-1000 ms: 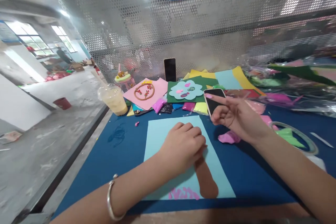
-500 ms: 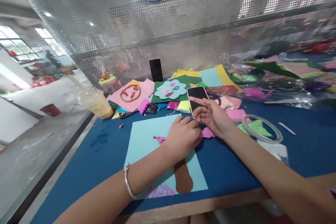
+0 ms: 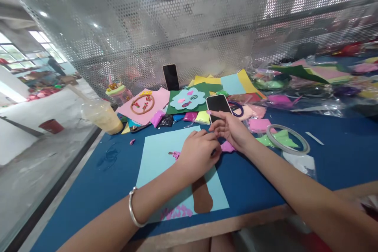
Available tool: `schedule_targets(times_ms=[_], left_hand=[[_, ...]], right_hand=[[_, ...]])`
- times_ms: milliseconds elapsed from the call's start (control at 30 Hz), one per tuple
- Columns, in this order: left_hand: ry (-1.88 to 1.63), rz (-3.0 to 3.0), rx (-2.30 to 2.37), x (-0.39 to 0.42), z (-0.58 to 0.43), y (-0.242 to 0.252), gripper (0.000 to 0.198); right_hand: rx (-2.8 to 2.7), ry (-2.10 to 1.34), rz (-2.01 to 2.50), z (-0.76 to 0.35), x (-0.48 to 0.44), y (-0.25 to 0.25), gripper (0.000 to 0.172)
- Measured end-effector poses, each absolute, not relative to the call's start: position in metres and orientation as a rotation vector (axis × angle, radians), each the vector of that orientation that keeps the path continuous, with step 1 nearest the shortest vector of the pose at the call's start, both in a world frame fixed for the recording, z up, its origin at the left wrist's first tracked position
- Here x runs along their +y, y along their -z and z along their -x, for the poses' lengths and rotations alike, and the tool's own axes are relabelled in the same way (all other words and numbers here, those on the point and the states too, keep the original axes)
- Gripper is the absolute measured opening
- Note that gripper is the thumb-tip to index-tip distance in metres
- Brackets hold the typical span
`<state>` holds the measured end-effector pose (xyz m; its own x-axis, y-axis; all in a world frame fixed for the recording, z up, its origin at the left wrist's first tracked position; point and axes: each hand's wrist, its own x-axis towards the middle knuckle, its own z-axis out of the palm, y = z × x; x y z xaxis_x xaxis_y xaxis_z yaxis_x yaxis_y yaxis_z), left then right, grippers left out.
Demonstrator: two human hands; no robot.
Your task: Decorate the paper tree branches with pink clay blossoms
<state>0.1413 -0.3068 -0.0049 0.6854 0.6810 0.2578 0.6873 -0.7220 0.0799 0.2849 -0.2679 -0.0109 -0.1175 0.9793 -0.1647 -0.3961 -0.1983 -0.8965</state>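
My left hand (image 3: 198, 150), with a silver bangle at the wrist, is above a light blue sheet of paper (image 3: 156, 153). Its fingers are curled shut, and whatever they hold is hidden. Close against it, my right hand (image 3: 233, 129) has its lower fingers bent in and its index finger stretched out; anything pinched there cannot be made out. On the sheet, a brown tree trunk shape (image 3: 202, 199) runs up under my left hand. Small pink bits (image 3: 176, 155) sit by a brown branch tip, and more pink pieces (image 3: 177, 212) lie at the sheet's lower edge. Pink clay (image 3: 227, 147) is beneath my right hand.
Behind the hands lie a phone (image 3: 217, 104), a cloud-shaped card (image 3: 189, 99), a pink sheet with a ring (image 3: 161, 98) and several clay packets. A drink cup (image 3: 102, 116) stands at the left edge. Rightward are a tape roll (image 3: 304, 141) and green clay (image 3: 282, 138).
The whole view has shifted slightly, so things appear a little further left. My hands stay close together over the sheet, with the fingers moving only slightly.
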Motion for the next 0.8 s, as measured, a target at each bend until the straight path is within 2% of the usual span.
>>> schedule_targets(times_ms=[100,300,467,667,800], left_hand=[[0.498,2.961,-1.218,-0.314,-0.134,-0.006,0.011],[0.877,3.039,-1.447,-0.328,-0.124,-0.022,0.008],[0.656,3.082,-1.448,-0.331,-0.130,-0.012,0.007],[0.377,3.073,-1.255,-0.334,-0.134,-0.002,0.022],[0.329,3.044,-1.196,-0.337,-0.134,-0.001,0.015]], right_hand=[[-0.867,-1.573,0.996,-0.284,-0.268,0.010,0.039],[-0.913,-1.566,1.007,-0.284,-0.272,0.007,0.039],[-0.915,-1.574,0.995,-0.284,-0.272,0.007,0.039],[-0.919,-1.571,1.005,-0.285,-0.271,0.007,0.039],[-0.933,-1.565,1.013,-0.285,-0.271,0.006,0.039]])
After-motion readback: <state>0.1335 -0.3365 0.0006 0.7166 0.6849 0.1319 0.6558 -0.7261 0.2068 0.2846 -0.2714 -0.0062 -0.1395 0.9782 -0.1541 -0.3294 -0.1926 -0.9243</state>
